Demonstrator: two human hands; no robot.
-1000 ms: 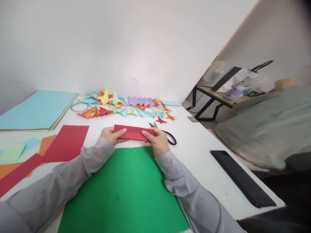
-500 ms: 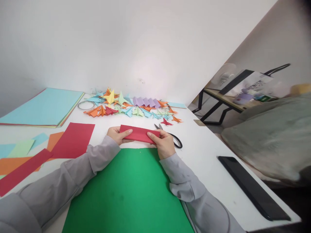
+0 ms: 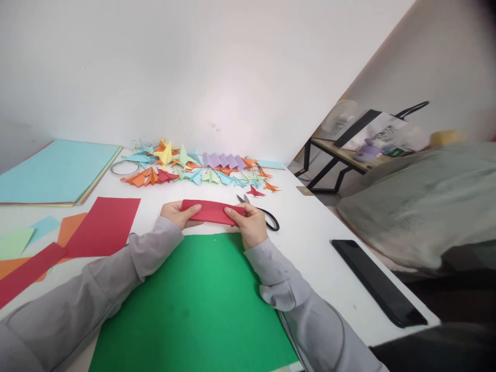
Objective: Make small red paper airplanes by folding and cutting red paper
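Furthest left, a stack of coloured sheets (image 3: 58, 173) lay near the wall, seemingly set there to leave working room. A loose red sheet (image 3: 104, 227) lay closer to the left sleeve (image 3: 116, 271), probably for easy reach. The left hand (image 3: 173, 214) gripped one end of a red paper strip (image 3: 211, 211), thumb on its face, fingers behind. The strip was held just beyond the far edge of a green sheet (image 3: 194, 299), apparently serving as a mat. The right hand (image 3: 253, 227) pinched the other end likewise, presumably keeping the strip spread. Scissors (image 3: 274, 221) lay just beside that hand, partly hidden. A black phone (image 3: 377, 281) lay well apart. On a side table (image 3: 327, 146) rested a white bag (image 3: 370, 130); from where I stood, its contents could not be determined.
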